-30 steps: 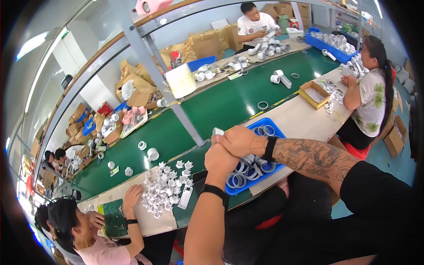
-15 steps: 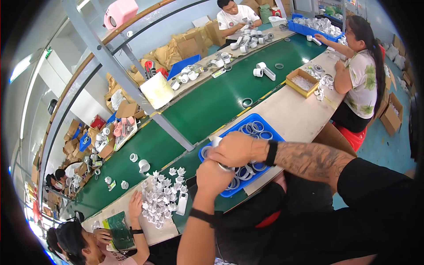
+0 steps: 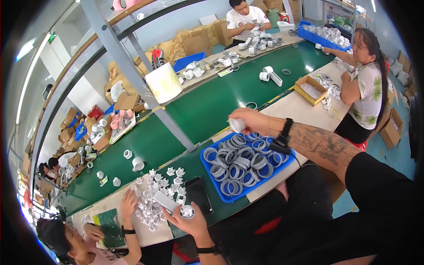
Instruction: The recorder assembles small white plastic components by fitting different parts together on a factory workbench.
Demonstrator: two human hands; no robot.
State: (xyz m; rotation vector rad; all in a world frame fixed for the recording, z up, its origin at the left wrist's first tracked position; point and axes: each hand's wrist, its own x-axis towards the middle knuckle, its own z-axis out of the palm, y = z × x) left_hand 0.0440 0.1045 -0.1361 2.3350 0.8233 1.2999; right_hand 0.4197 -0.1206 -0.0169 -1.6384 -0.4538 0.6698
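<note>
My left hand [image 3: 192,224], low in the view, is closed round a white handled part [image 3: 165,201]. Its flat handle points up and left, and its round grey-rimmed end holds a small finned white piece [image 3: 187,211]. Farther right, my right hand [image 3: 252,121] grips a short white cylindrical part [image 3: 237,125] above the far edge of a blue tray [image 3: 224,198]. Many grey rings [image 3: 245,162] fill that tray. Beyond my left hand lies a heap of small white finned pieces [image 3: 152,198].
A dark phone [image 3: 198,195] lies between the heap and the tray. Past them runs a green conveyor belt [image 3: 207,99] with white parts on it. A metal post [image 3: 170,126] rises by the belt. Co-workers sit at left, far side and right; a yellow box [image 3: 310,90] stands at right.
My hands were together over the tray and have parted. The left came down and left with the handled part; the right moved up and right with the cylindrical part.
</note>
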